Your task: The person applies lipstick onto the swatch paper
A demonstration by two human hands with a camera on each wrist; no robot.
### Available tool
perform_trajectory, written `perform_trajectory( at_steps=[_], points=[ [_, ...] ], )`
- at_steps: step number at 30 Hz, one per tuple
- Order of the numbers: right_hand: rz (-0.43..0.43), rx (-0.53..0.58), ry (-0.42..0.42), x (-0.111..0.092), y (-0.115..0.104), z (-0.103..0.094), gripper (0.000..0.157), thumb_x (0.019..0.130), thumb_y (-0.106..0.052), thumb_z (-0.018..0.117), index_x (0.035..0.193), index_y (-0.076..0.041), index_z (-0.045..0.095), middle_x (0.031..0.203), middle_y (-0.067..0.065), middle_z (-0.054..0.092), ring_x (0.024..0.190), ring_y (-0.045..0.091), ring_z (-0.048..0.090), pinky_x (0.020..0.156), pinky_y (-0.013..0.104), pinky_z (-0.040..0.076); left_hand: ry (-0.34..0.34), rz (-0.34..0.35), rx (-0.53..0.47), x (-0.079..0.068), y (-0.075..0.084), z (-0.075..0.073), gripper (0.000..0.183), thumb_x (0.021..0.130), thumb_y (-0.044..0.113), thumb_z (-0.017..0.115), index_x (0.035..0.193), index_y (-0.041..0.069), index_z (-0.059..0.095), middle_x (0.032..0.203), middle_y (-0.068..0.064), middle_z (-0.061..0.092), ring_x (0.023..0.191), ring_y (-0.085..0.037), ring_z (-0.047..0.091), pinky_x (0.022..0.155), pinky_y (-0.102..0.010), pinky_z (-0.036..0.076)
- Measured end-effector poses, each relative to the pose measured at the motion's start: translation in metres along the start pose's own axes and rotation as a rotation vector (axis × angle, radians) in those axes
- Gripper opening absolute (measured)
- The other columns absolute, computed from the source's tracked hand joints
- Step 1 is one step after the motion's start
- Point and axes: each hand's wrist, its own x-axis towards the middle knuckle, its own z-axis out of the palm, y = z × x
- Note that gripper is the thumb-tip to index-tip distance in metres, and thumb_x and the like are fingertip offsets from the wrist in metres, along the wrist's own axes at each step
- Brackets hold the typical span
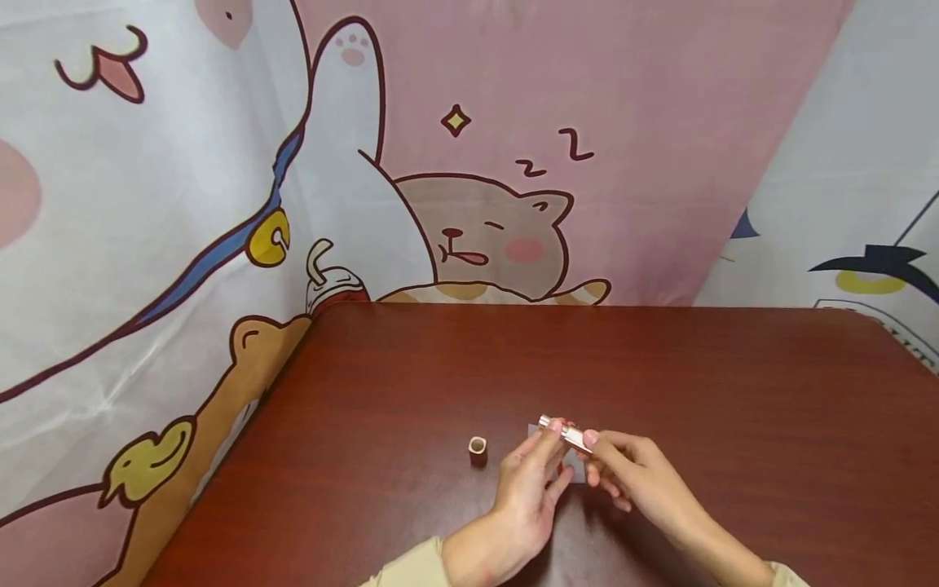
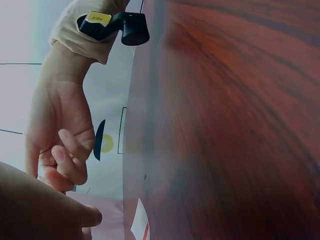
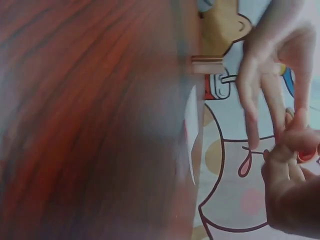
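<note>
A slim, shiny pale lipstick is held tilted between both hands above the table. My left hand pinches it near its upper-left end, thumb on top. The right hand grips the other end between thumb and fingers. In the right wrist view the fingers of both hands meet around it, with a bit of red showing between them. A small hollow lipstick cap stands upright on the table left of the hands, its opening facing up. Below the hands lies a white paper, partly hidden by them.
The dark red wooden table reaches back to a cartoon-printed cloth, which also hangs along the left side. In the left wrist view, a red mark shows on the paper.
</note>
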Motion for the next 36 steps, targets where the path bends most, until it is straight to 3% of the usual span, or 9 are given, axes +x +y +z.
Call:
perform_trajectory(
  at_steps=[6,12,14,18,21,23,27,30,36],
  points=[
    [-0.054,-0.079,0.115,-0.001,0.001,0.005,0.029,0.096,-0.025,0.053,0.095,0.003,0.063,0.065,0.011,0.057,0.041,0.003,0.034,0.034,0.024,0.032,-0.052,0.001,-0.009,-0.002,0.001,-0.001,0.042,0.093,0.026,0.058,0.123,-0.003,0.056,0.127,-0.017,0.054,0.125,-0.03,0.043,0.103,-0.052,0.029],
    [0.019,-0.027,0.169,-0.001,-0.007,-0.002,0.034,0.096,-0.028,0.052,0.097,0.005,0.059,0.066,0.006,0.054,0.048,0.005,0.037,0.038,0.024,0.036,-0.262,0.061,0.115,-0.021,0.03,-0.017,0.049,0.098,0.016,0.043,0.138,-0.009,0.031,0.139,-0.024,0.038,0.126,-0.032,0.041,0.102,-0.044,0.032],
    [0.02,-0.021,0.184,-0.001,-0.009,-0.005,0.035,0.096,-0.029,0.052,0.095,0.005,0.059,0.065,0.005,0.053,0.047,0.005,0.036,0.037,0.023,0.034,-0.33,0.186,0.314,-0.022,0.045,-0.03,0.045,0.098,0.014,0.044,0.138,-0.006,0.036,0.138,-0.019,0.043,0.122,-0.029,0.046,0.1,-0.038,0.037],
    [0.005,-0.05,0.158,0.001,-0.008,-0.008,0.031,0.095,-0.025,0.055,0.094,0.005,0.059,0.064,0.007,0.053,0.044,0.005,0.034,0.035,0.023,0.032,-0.322,0.461,1.078,-0.006,0.074,-0.063,0.048,0.092,0.019,0.056,0.137,0.005,0.044,0.138,-0.008,0.046,0.124,-0.021,0.044,0.101,-0.039,0.035],
    [0.011,-0.106,0.107,0.001,-0.006,-0.007,0.029,0.094,-0.025,0.057,0.094,0.003,0.06,0.064,0.009,0.055,0.043,0.005,0.033,0.035,0.022,0.03,-0.312,0.467,1.527,0.01,0.079,-0.087,0.063,0.088,0.026,0.064,0.141,0.004,0.038,0.143,-0.012,0.038,0.13,-0.028,0.034,0.103,-0.048,0.029],
    [0.025,-0.144,0.078,0.001,-0.005,-0.006,0.03,0.093,-0.028,0.058,0.094,0.002,0.061,0.064,0.011,0.055,0.042,0.005,0.033,0.035,0.021,0.029,-0.317,0.41,1.647,0.02,0.074,-0.097,0.068,0.085,0.028,0.068,0.139,0.0,0.038,0.14,-0.018,0.04,0.128,-0.035,0.036,0.1,-0.052,0.031],
    [0.05,-0.196,0.05,0.0,-0.005,-0.005,0.032,0.091,-0.032,0.06,0.092,0.0,0.062,0.064,0.01,0.056,0.043,0.005,0.035,0.037,0.02,0.029,-0.272,0.495,1.696,0.035,0.065,-0.107,0.032,0.079,0.024,0.074,0.104,0.006,0.066,0.119,-0.011,0.059,0.107,-0.03,0.054,0.086,-0.045,0.044],
    [0.053,-0.204,0.049,0.0,-0.006,-0.007,0.032,0.09,-0.032,0.061,0.092,0.0,0.062,0.063,0.007,0.056,0.044,0.006,0.036,0.037,0.02,0.03,-0.306,0.551,1.642,0.042,0.068,-0.106,0.008,0.077,0.017,0.076,0.08,0.014,0.069,0.094,0.0,0.067,0.084,-0.018,0.06,0.072,-0.033,0.048],
    [0.034,-0.177,0.044,-0.002,-0.013,-0.011,0.03,0.09,-0.029,0.061,0.093,0.001,0.062,0.063,0.01,0.055,0.044,0.005,0.035,0.037,0.02,0.029,-0.503,0.455,1.441,0.042,0.078,-0.088,0.011,0.078,0.012,0.075,0.088,0.009,0.071,0.076,0.011,0.064,0.069,-0.002,0.057,0.065,-0.021,0.046]
  ],
)
